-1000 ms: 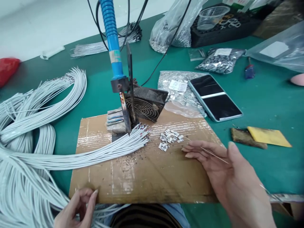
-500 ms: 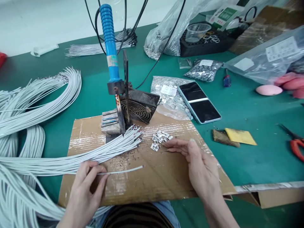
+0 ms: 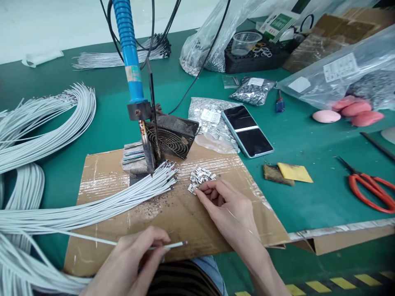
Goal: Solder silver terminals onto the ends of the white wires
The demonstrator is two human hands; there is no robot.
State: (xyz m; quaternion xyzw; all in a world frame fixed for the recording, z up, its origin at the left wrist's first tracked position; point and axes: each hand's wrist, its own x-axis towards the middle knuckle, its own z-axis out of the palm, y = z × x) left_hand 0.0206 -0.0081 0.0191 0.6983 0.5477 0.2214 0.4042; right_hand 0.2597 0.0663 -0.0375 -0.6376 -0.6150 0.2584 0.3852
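My left hand (image 3: pixel 138 259) pinches a white cable (image 3: pixel 175 245) near its end, low over the front of the cardboard sheet (image 3: pixel 212 230). The cable's dark reddish tip sticks out to the right of my fingers. My right hand (image 3: pixel 228 205) is closed in a pinch at the near edge of a pile of small silver-and-white connectors (image 3: pixel 202 175), its fingertips on one connector. A bundle of white cables (image 3: pixel 101 205) lies across the cardboard, stripped ends toward the pile. Above those ends stands a blue-handled soldering iron (image 3: pixel 131 61), tip pointing down.
A small black fan (image 3: pixel 173 137) sits behind the iron. Beyond the pile are a bag of metal parts (image 3: pixel 211 119) and a phone (image 3: pixel 248 131). Yellow sponge (image 3: pixel 294 172) and red-handled scissors (image 3: pixel 367 189) lie to the right. Coiled cables (image 3: pixel 77 111) fill the left.
My left hand has moved right and nearer, bringing the cable end along. My right hand has gone from loosely stretched fingers to a pinch at the connectors. The view has shifted right.
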